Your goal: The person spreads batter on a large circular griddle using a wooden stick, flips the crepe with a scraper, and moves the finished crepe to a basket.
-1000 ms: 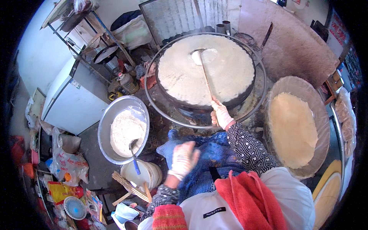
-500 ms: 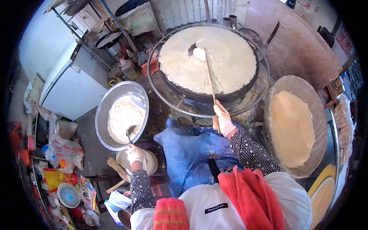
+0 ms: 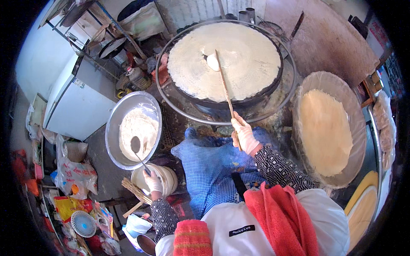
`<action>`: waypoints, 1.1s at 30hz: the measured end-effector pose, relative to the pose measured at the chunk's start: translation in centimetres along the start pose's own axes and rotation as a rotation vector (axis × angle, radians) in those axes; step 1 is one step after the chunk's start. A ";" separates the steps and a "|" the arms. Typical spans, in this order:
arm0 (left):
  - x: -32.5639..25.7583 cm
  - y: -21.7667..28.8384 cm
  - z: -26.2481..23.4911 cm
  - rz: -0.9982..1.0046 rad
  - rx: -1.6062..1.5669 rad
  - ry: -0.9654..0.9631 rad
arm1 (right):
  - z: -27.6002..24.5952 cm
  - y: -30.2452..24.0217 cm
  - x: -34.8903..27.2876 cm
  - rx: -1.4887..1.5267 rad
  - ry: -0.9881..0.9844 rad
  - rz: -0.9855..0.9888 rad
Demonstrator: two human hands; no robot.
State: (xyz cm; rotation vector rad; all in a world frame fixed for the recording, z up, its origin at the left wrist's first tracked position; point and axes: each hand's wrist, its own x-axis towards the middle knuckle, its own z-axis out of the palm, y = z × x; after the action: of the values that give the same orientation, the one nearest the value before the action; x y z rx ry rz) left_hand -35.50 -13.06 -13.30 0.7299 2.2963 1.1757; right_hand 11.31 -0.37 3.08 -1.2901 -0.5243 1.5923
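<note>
In my right hand is a long thin wooden stick, fingers wrapped round its near end. The stick reaches over a large round griddle covered with a pale layer of batter. A white lump sits against the stick near its far end, beside a small dark bare spot. Whether the lump is fixed to the stick, I cannot tell. My left hand grips a ladle by its handle. The ladle's dark bowl is over the pale floury mass in a metal basin.
A metal ring surrounds the griddle. At the right, a plastic-lined oval basket holds a flat tan sheet. Below the basin stand a white bucket and a straw brush. A white cabinet stands at the left.
The ladle has come up out of the floury mass, and my left hand has drawn back. The dark bare spot on the griddle has shrunk as the stick and white lump shifted slightly. The view has shifted a little.
</note>
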 end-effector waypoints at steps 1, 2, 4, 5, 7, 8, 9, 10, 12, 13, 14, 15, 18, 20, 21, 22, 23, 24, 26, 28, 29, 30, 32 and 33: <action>-3.5 5.0 0.7 -0.073 -0.147 -0.013 | -0.6 0.0 0.3 -0.004 0.015 -0.007; -4.8 7.6 -0.4 -0.060 -0.251 -0.055 | -0.2 -0.2 0.2 -0.008 0.020 0.005; -6.3 10.5 -2.0 -0.032 -0.458 -0.139 | 0.5 -0.5 0.2 -0.019 0.027 0.028; -7.1 12.6 -2.1 0.009 -0.521 -0.184 | 0.5 -0.4 0.6 -0.020 0.035 0.027; -8.2 16.4 -1.8 0.017 -0.555 -0.276 | 0.2 -0.2 1.9 0.019 0.012 0.012; -8.7 18.2 -1.3 0.023 -0.573 -0.325 | 0.0 -0.5 2.5 0.039 0.002 -0.001; -9.3 20.1 -0.3 0.019 -0.608 -0.367 | -0.3 -1.0 3.0 0.038 0.018 -0.006; -10.3 22.2 0.6 0.027 -0.611 -0.430 | -0.6 -1.5 3.3 0.042 0.017 -0.002; -11.8 25.9 2.8 0.038 -0.550 -0.552 | -1.8 -1.8 4.6 0.015 -0.014 -0.034; -12.3 27.0 4.2 0.050 -0.556 -0.609 | -2.7 -2.5 4.6 0.064 -0.094 -0.060; -12.6 27.9 5.6 0.060 -0.562 -0.663 | -3.3 -3.2 4.3 0.133 -0.149 -0.031; -12.9 28.9 7.4 0.094 -0.545 -0.716 | -4.0 -3.8 4.1 0.162 -0.128 -0.029; -15.2 32.7 12.4 0.208 -0.533 -0.845 | -5.3 -3.4 2.0 0.179 -0.010 -0.161; -16.0 34.2 15.9 0.274 -0.507 -0.848 | -6.6 -2.8 -1.0 0.274 0.056 -0.229; -16.3 35.0 16.9 0.293 -0.453 -0.831 | -6.8 -2.5 -2.8 0.292 0.051 -0.220; -16.7 35.8 18.0 0.311 -0.399 -0.814 | -7.3 -1.7 -4.1 0.254 0.043 -0.229; -17.0 36.6 18.9 0.340 -0.409 -0.819 | -7.4 -1.3 -5.6 0.264 0.043 -0.177; -17.1 37.1 20.1 0.327 -0.427 -0.836 | -7.5 -1.0 -6.8 0.274 0.041 -0.130; -17.8 37.6 22.1 0.342 -0.354 -0.836 | -7.6 0.4 -8.3 0.322 0.090 -0.066; -18.9 38.2 24.1 0.271 -0.333 -0.878 | -8.0 2.3 -8.1 0.358 0.045 0.015; -19.2 38.1 24.8 0.256 -0.314 -0.894 | -7.9 2.6 -7.9 0.363 0.015 0.000; -19.5 38.0 25.4 0.241 -0.294 -0.907 | -7.5 2.8 -7.5 0.368 -0.016 -0.014; -20.5 38.0 26.3 0.148 -0.321 -0.987 | -6.9 1.9 -6.2 0.392 -0.036 0.018; -21.3 38.2 26.7 0.081 -0.341 -0.996 | -6.8 1.3 -5.5 0.403 -0.047 0.034</action>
State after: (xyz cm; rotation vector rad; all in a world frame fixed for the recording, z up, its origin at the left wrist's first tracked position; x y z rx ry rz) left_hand 6.26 8.10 7.60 0.9819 1.2231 0.8907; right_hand 16.68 -7.31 2.40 -0.9633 -0.1944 1.6572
